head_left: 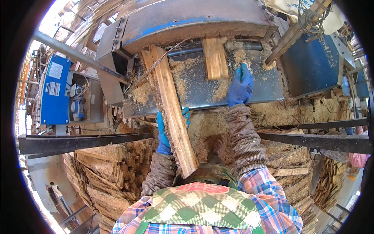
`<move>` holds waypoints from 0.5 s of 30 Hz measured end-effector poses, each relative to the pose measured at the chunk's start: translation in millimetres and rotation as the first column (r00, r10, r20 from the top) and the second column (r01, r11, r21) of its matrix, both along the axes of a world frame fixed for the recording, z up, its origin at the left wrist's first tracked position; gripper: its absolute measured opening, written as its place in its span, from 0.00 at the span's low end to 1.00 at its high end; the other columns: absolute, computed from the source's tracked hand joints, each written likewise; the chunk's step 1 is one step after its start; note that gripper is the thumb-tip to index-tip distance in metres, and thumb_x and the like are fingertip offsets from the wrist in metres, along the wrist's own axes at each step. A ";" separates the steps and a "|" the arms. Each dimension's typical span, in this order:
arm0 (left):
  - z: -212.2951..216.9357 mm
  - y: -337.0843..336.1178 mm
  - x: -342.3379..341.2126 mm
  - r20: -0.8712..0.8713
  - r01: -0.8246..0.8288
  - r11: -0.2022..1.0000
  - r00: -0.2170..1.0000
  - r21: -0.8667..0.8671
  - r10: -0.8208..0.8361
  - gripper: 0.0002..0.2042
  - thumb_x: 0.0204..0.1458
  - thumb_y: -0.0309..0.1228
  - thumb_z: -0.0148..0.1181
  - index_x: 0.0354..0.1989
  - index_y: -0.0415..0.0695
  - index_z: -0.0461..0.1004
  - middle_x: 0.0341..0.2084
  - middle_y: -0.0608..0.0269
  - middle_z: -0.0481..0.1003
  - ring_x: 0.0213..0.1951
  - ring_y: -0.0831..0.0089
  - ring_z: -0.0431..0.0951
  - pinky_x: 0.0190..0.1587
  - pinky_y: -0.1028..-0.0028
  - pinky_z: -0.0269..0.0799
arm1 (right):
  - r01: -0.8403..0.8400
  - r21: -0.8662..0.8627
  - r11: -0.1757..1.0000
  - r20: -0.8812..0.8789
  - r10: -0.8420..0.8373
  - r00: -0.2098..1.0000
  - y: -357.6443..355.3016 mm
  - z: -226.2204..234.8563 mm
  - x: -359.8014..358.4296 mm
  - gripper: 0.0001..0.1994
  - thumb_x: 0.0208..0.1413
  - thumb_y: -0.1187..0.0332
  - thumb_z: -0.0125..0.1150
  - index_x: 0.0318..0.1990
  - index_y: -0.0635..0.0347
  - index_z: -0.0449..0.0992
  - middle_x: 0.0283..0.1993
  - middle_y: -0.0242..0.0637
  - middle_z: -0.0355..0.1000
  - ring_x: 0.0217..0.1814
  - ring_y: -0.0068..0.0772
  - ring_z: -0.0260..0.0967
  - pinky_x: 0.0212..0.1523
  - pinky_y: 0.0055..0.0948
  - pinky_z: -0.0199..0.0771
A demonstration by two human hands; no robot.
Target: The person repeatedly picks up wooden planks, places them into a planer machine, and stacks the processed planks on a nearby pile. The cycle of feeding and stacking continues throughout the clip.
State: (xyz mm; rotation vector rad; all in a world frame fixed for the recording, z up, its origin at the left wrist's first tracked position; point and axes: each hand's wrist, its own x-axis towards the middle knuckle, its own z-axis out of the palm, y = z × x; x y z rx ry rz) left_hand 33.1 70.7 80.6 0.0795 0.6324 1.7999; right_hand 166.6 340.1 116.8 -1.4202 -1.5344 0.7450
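Observation:
My left hand [162,132], in a blue glove, is closed around a long bark-edged wooden plank [173,111]. The plank slants from the machine's feed table [191,89] back toward my apron, and another strip of wood [148,62] lies against its far end. A shorter board [215,60] lies on the table with its far end under the machine's hood. Just right of that board is my right hand [240,87], also gloved in blue; its fingers stretch forward over the table, and nothing shows in them.
The machine's wide metal hood [194,27] spans the far side, with a roller [243,46] under it. Sawdust covers parts of the table. Stacks of split wood [109,171] stand on both sides of me, beyond dark metal rails [85,142]. A blue cabinet [56,89] is at left.

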 end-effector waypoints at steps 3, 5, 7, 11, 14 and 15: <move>5.7 6.0 -2.9 0.075 0.017 0.999 0.997 0.037 -0.020 0.44 0.62 0.66 0.47 0.77 0.44 0.53 0.66 0.42 0.66 0.70 0.48 0.64 0.66 0.56 0.71 | -0.126 -0.055 0.990 -0.137 0.117 0.984 7.4 -1.7 3.9 0.26 0.69 0.54 0.55 0.66 0.63 0.71 0.64 0.55 0.69 0.66 0.51 0.69 0.66 0.43 0.70; 17.3 6.8 2.2 -0.108 -0.003 0.998 0.994 -0.065 -0.004 0.44 0.61 0.66 0.50 0.77 0.47 0.53 0.65 0.45 0.67 0.61 0.57 0.74 0.60 0.59 0.79 | -0.393 -0.107 0.913 -0.326 0.341 0.882 -20.7 9.7 15.2 0.30 0.69 0.52 0.56 0.70 0.65 0.66 0.69 0.56 0.66 0.71 0.50 0.65 0.70 0.44 0.66; 38.3 4.9 10.9 -0.370 -0.153 0.953 0.928 -0.260 0.048 0.39 0.64 0.59 0.55 0.77 0.48 0.55 0.61 0.52 0.71 0.59 0.64 0.75 0.59 0.65 0.78 | -0.669 -0.177 0.722 -0.496 0.522 0.694 -75.1 30.5 27.5 0.35 0.68 0.52 0.57 0.74 0.68 0.57 0.73 0.58 0.61 0.76 0.49 0.59 0.74 0.43 0.61; 38.8 13.4 20.6 -0.649 -0.320 0.876 0.761 -0.360 0.012 0.32 0.67 0.51 0.55 0.74 0.46 0.63 0.65 0.59 0.69 0.63 0.66 0.72 0.65 0.66 0.71 | -0.766 -0.279 0.579 -0.328 0.692 0.643 -217.5 32.5 84.6 0.39 0.68 0.60 0.60 0.79 0.60 0.46 0.77 0.52 0.56 0.73 0.39 0.64 0.69 0.36 0.67; 17.5 -9.8 10.7 -0.529 -0.256 0.913 0.847 -0.319 0.053 0.35 0.63 0.57 0.57 0.72 0.47 0.64 0.61 0.51 0.72 0.57 0.64 0.77 0.60 0.64 0.76 | -0.545 -0.564 0.620 -0.309 0.454 0.836 -250.4 41.2 108.1 0.33 0.69 0.66 0.59 0.77 0.62 0.53 0.80 0.46 0.53 0.75 0.34 0.61 0.69 0.33 0.68; 26.8 -8.6 16.6 -0.428 -0.217 0.919 0.902 -0.330 0.059 0.36 0.62 0.60 0.57 0.71 0.47 0.66 0.59 0.48 0.75 0.53 0.63 0.80 0.55 0.63 0.81 | -0.511 -0.559 0.653 -0.332 0.389 0.860 -251.9 35.8 111.7 0.32 0.69 0.66 0.58 0.76 0.63 0.55 0.79 0.45 0.54 0.75 0.33 0.61 0.69 0.32 0.68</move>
